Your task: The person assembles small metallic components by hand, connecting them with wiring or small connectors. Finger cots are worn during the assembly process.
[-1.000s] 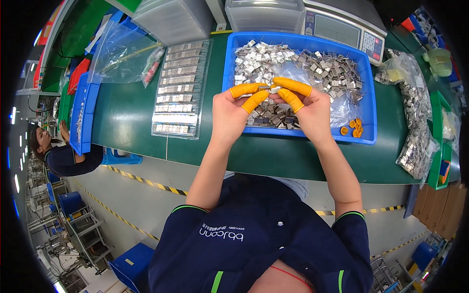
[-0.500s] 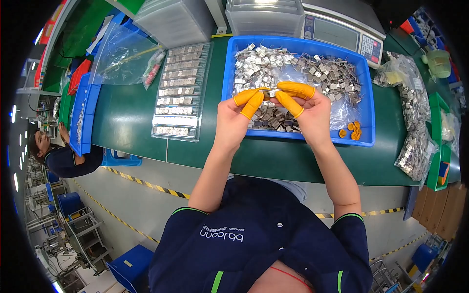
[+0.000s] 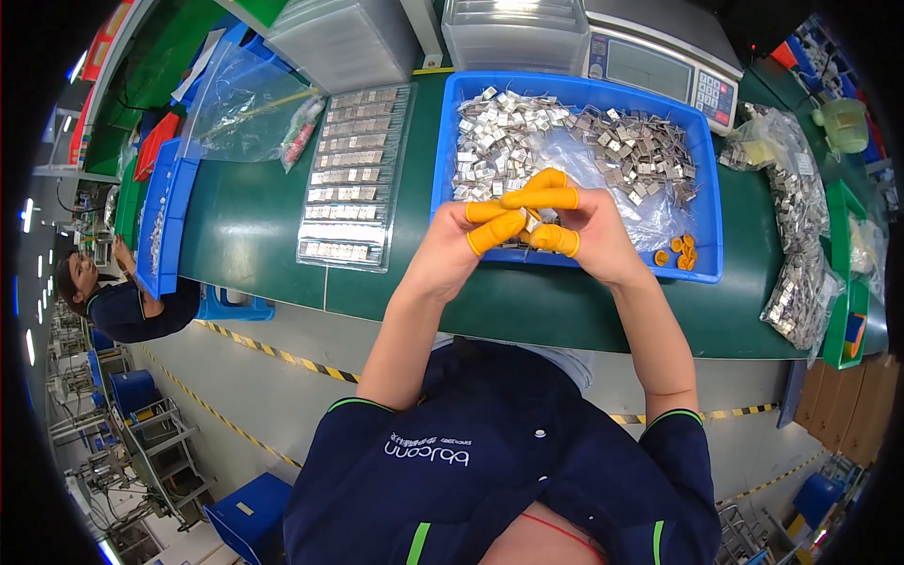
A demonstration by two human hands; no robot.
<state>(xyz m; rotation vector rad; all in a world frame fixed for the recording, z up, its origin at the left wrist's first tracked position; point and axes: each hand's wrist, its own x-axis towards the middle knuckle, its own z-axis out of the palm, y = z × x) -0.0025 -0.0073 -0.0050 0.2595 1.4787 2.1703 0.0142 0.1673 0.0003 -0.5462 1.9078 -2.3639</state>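
Observation:
My left hand (image 3: pixel 450 247) and my right hand (image 3: pixel 600 240) meet over the near side of a blue bin (image 3: pixel 713 209). Orange finger cots cover the thumbs and fingers of both. Between the pinched fingertips is a small silvery metal part (image 3: pixel 530 222), partly hidden by the cots, with both hands closed on it. Loose metal parts (image 3: pixel 499 141) fill the left of the bin, and darker-looking ones (image 3: pixel 640 155) lie at its right on a clear plastic bag (image 3: pixel 650 224). Several loose orange cots (image 3: pixel 686 252) rest in its near right corner.
Left of the bin lies a clear tray (image 3: pixel 397 179) holding rows of metal parts. A scale (image 3: pixel 650 61) and stacked clear boxes (image 3: pixel 513 38) stand behind. Bagged parts (image 3: pixel 800 207) lie right. Another blue bin (image 3: pixel 168 226) and a person (image 3: pixel 132 306) are at far left.
Both hands have drawn nearer to me, toward the bin's front edge. My fingers have closed in around the small metal part, which is now tilted and more covered.

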